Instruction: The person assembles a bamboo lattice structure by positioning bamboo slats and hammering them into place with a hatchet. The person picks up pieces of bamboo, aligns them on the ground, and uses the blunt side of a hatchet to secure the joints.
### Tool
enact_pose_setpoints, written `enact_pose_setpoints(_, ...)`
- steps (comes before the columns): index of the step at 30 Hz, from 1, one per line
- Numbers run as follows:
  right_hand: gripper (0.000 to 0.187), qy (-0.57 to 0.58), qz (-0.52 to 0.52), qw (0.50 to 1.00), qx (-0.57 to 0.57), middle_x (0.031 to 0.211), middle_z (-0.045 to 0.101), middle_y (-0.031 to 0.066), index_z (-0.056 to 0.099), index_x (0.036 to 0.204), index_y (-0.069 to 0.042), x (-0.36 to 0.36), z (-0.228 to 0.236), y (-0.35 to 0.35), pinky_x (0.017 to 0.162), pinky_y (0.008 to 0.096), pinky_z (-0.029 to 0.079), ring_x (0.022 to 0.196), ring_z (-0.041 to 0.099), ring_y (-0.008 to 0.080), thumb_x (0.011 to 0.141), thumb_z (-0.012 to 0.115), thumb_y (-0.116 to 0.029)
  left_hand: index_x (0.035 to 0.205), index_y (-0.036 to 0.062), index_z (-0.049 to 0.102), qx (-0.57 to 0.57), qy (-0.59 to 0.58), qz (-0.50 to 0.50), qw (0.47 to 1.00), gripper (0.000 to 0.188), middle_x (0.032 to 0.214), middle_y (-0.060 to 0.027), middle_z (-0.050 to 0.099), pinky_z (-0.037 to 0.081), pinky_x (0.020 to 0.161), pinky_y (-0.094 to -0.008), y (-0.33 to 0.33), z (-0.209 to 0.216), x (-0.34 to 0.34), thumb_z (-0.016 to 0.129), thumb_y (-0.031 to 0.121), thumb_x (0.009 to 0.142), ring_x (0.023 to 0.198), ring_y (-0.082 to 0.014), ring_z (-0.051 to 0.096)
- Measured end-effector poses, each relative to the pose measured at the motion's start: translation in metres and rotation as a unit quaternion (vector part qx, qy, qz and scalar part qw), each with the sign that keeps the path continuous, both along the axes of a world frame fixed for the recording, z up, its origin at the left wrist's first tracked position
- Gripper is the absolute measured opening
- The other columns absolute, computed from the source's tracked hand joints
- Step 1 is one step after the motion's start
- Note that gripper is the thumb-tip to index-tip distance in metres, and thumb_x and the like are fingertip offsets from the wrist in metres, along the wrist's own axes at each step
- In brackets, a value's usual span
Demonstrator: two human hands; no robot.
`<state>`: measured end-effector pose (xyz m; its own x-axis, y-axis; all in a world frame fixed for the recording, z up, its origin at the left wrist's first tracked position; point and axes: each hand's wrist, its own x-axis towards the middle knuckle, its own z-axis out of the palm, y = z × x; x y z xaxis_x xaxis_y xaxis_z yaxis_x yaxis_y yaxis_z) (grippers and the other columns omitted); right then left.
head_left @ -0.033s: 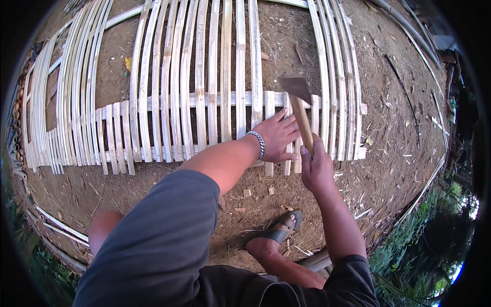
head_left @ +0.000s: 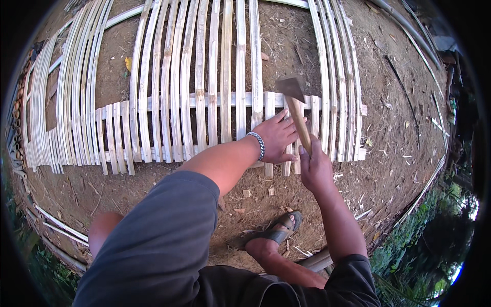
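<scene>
My left hand [head_left: 277, 139] lies flat across short pale wooden slats [head_left: 269, 106], its fingers stretched toward the upper right. A chain bracelet circles that wrist. My right hand [head_left: 315, 168] is closed round the wooden handle of a hammer [head_left: 291, 88], whose dark metal head is raised above the slats, just past my left fingertips. Beneath, the slats cross a pale lower rail [head_left: 233, 99] of a slatted panel on the ground. The handle and left hand partly cover the short slats, and whether a nail is there cannot be seen.
Long slats [head_left: 226, 56] run away from me, with more slatwork [head_left: 76, 87] at the left. A sandalled foot [head_left: 280, 230] stands on the dirt near the panel. Small wood chips [head_left: 271, 191] lie nearby. A thin dark rod [head_left: 403, 87] lies at right, and plants [head_left: 409, 250] grow lower right.
The hammer head has shifted slightly to the left, and my right hand has moved a little with it. My left hand stays in place.
</scene>
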<state>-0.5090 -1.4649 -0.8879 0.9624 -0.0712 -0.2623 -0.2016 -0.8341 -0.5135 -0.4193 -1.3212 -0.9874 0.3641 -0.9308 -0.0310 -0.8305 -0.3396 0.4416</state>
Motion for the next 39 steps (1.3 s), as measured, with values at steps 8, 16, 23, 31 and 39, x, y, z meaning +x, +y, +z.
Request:
enact_pose_setpoints(8, 0.046, 0.123, -0.046, 0.991, -0.017, 0.085, 0.067, 0.0285, 0.037, 0.142, 0.0, 0.026, -0.012, 0.003, 0.064, 0.051, 0.054, 0.077, 0.07, 0.0423, 0.101, 0.05, -0.016, 0.151, 0.0037, 0.036, 0.022, 0.034, -0.001, 0.999, 0.09, 0.161, -0.0177, 0.025, 0.008, 0.125, -0.0451, 0.004, 0.008, 0.006, 0.048, 0.069, 0.09, 0.152, -0.027, 0.019)
enact_pose_setpoints(16, 0.04, 0.115, -0.073, 0.991, -0.016, 0.083, 0.065, 0.0306, 0.042, 0.133, 0.001, 0.022, -0.017, -0.013, 0.069, 0.0537, 0.052, 0.081, 0.067, 0.047, 0.101, 0.052, -0.02, 0.155, 0.008, 0.029, 0.062, 0.026, -0.019, 0.998, 0.095, 0.165, -0.014, 0.018, 0.008, 0.124, -0.0477, 0.002, 0.011, 0.005, 0.033, 0.077, 0.09, 0.154, -0.0261, 0.011)
enact_pose_setpoints(23, 0.045, 0.0, -0.331, 0.944, -0.013, 0.099, 0.06, 0.0165, 0.039, 0.137, 0.003, -0.054, -0.029, -0.084, 0.066, 0.0334, 0.051, 0.077, 0.059, 0.0205, 0.106, 0.043, -0.028, 0.159, 0.0113, 0.017, 0.068, -0.024, -0.01, 0.997, 0.088, 0.166, -0.0113, 0.011, 0.005, 0.124, -0.0489, 0.0, 0.005, 0.001, 0.029, 0.07, 0.095, 0.154, -0.025, 0.01)
enact_pose_setpoints(31, 0.058, 0.259, -0.506, 0.784, -0.247, 0.13, 0.052, 0.0219, 0.036, 0.143, -0.002, -0.236, -0.12, -0.215, 0.092, 0.0483, 0.049, 0.117, 0.057, 0.0323, 0.1, 0.054, -0.036, 0.157, 0.0068, 0.018, 0.03, 0.037, 0.096, 0.994, 0.1, 0.165, -0.0186, 0.009, 0.001, 0.124, -0.0495, 0.025, 0.007, -0.022, 0.042, 0.076, 0.088, 0.154, -0.0291, 0.004)
enact_pose_setpoints(39, 0.071, 0.137, -0.295, 0.89, -0.321, 0.152, 0.035, 0.0169, 0.031, 0.153, -0.01, -0.149, -0.115, -0.118, 0.114, 0.0463, 0.031, 0.142, 0.033, 0.0325, 0.096, 0.058, -0.043, 0.155, 0.0041, 0.021, 0.187, 0.042, 0.259, 0.947, 0.105, 0.162, -0.0234, 0.012, 0.009, 0.122, -0.0543, 0.17, 0.03, -0.091, 0.067, 0.064, 0.082, 0.151, -0.0361, 0.008)
